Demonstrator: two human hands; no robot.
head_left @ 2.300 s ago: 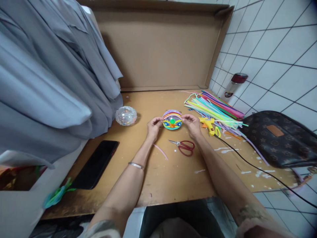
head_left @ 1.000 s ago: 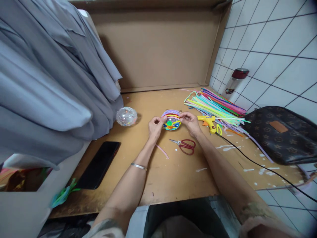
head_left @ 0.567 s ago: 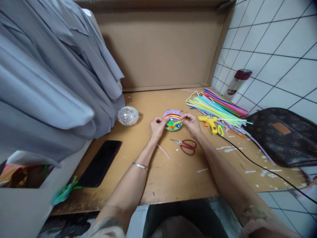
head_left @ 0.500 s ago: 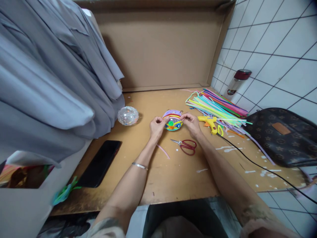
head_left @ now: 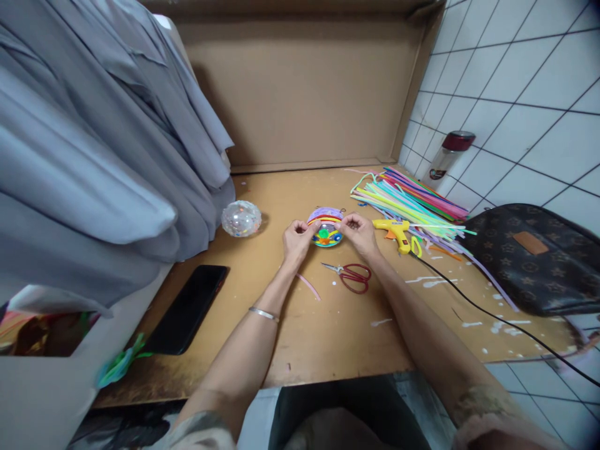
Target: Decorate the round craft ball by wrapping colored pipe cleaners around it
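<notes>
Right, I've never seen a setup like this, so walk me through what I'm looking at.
There is no machine here: a person works with two bare hands, the left hand and the right hand. One camera, worn on the head, takes every picture, looking forward and down.

Between them, the fingertips hold a colourful round piece from either side. Nearer the person on the table lie red-handled scissors. To the right are a yellow glue gun, fuzzy coloured sticks and a brown bag; to the left, a clear round piece and a black phone.
</notes>
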